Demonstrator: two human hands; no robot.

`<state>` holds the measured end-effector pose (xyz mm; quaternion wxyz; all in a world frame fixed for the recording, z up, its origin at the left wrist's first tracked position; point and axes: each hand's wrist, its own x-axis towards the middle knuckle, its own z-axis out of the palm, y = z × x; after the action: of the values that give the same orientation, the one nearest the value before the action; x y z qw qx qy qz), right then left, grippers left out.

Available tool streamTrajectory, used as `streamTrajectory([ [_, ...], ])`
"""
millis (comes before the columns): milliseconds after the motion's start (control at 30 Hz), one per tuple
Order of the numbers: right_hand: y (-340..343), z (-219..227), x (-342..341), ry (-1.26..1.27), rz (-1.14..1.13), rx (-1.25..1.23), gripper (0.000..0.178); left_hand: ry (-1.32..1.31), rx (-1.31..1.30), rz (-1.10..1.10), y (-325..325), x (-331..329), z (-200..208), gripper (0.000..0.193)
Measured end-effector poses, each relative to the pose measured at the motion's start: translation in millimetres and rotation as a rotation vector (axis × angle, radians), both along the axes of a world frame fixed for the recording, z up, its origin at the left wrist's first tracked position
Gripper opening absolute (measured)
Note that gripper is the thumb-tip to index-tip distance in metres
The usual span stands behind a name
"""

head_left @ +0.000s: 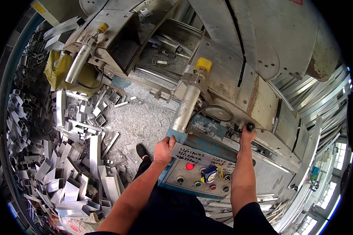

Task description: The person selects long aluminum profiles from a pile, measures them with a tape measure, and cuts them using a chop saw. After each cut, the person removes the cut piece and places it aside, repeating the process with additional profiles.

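Observation:
My left hand (164, 150) is closed on the upper left corner of a blue control box (163, 177), its thumb beside a pale sheet with handwriting (192, 153). My right hand (247, 135) is wrapped round a handle with a round black knob (250, 126), at the near side of a large metal cutting machine (223, 58). A tape measure (210, 175) with a blue and yellow case rests on the box's panel among a lit red lamp (190, 167), a black switch and several red and green buttons. A silver clamp cylinder (186, 106) with a yellow pad stands just beyond my left hand.
Cut aluminium tube offcuts (72, 184) heap up on the left floor. A second clamp cylinder (78, 64) stands at the far left beside a yellow sack (53, 74). Long metal profiles (313, 102) are stacked at the right. My shoe (142, 150) is on the chip-strewn floor.

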<state>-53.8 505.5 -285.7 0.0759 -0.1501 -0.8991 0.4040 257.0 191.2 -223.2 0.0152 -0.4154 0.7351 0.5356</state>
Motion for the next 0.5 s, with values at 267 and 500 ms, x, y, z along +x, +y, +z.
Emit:
streamTrajectory([
  [267,-11,20,5,-0.061,-0.046,-0.045,0.026,-0.037,0.002,0.007,-2,-2,11,0.052],
  [500,-32,43,15,-0.095,-0.062,-0.125,0.017,-0.036,0.021,0.010,-3,-2,10,0.051],
])
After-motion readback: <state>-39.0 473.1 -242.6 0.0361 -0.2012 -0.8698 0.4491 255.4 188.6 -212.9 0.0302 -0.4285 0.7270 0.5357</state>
